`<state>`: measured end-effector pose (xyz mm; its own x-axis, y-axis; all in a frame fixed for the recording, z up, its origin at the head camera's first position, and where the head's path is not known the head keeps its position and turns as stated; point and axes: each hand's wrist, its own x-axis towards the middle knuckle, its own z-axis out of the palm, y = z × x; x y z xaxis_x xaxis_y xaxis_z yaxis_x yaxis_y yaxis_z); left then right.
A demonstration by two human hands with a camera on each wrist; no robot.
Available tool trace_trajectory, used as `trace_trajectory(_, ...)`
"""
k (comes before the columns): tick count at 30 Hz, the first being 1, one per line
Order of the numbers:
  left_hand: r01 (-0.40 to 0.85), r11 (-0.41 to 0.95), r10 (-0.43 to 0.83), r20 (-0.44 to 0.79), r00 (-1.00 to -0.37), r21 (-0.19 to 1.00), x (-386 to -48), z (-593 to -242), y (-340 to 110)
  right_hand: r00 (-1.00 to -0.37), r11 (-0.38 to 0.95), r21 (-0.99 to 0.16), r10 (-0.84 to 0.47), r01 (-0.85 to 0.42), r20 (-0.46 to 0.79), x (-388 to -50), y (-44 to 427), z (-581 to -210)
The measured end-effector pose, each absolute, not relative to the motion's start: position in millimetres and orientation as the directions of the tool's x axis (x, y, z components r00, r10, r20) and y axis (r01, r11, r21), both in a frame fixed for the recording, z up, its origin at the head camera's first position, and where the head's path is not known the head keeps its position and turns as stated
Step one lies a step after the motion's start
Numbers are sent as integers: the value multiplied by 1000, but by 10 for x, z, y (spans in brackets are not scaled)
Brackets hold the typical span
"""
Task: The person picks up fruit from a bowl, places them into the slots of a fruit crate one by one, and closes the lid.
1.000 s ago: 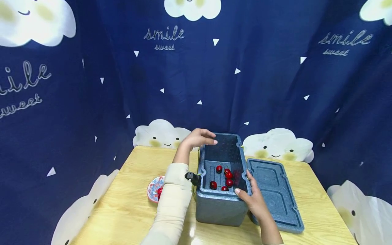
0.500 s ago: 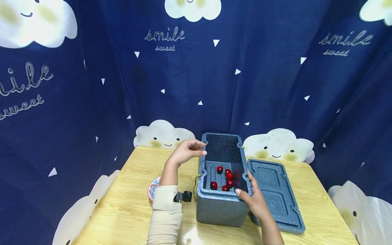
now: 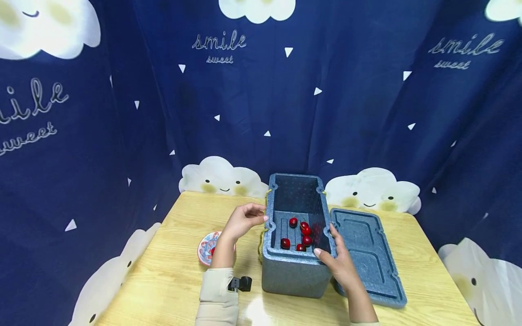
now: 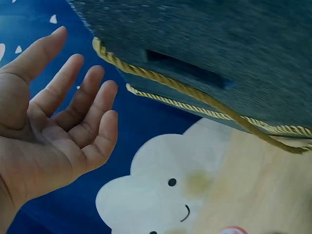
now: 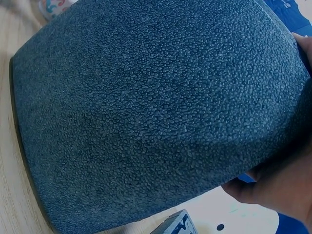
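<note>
Wood-grain surface (image 3: 171, 280): our left hand (image 3: 243, 222) empty, fingers (image 4: 61, 83) loosely spread; right hand (image 3: 341, 267) pinching foam box (image 3: 295, 278) corner. Likely loading cherries (image 3: 306, 240); next, reach toward plate (image 3: 205, 245).

Dark blue curtain (image 3: 359, 113) is hanging behind bench (image 3: 163, 271) and along both sides. White clouds (image 3: 222, 177) are smiling on cloth, yellow cheeks showing. White triangles (image 3: 288, 52) are dotting blue. Curly words (image 3: 219, 41) are saying "smile sweet". Bench is showing yellow wood lines; bright spot (image 3: 257, 311) is shining on top.

right wrist view: right grip (image 5: 282, 189) cut off | plate (image 3: 202, 250): partly behind left forearm (image 3: 222, 257)
</note>
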<state>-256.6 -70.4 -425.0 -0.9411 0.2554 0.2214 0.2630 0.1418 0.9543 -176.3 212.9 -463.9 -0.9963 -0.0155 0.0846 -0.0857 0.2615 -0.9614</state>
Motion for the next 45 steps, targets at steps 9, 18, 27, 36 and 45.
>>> trace_trajectory(9,145,107,183,124,-975,984,-2286,-4186,-731,-996,276,-957,-20,-86,83,-1766,2149,-4624)
trace_trajectory(18,116,52,125,109,-986,992,-2386,-4717,-855,-995,249,-964,-20,-96,94,-1755,2137,-4646)
trace_trajectory(27,76,118,121,62,-991,990,-2363,-4794,-990,-997,251,-965,-14,-73,71,-1760,2139,-4652)
trace_trajectory(36,62,155,111,45,-993,986,-2380,-4855,-1083,-998,260,-963,-22,-67,64,-1760,2139,-4629)
trace_trajectory(45,36,167,115,16,-993,985,-2438,-5018,-1156,-996,248,-965,-30,-86,81,-1751,2139,-4620)
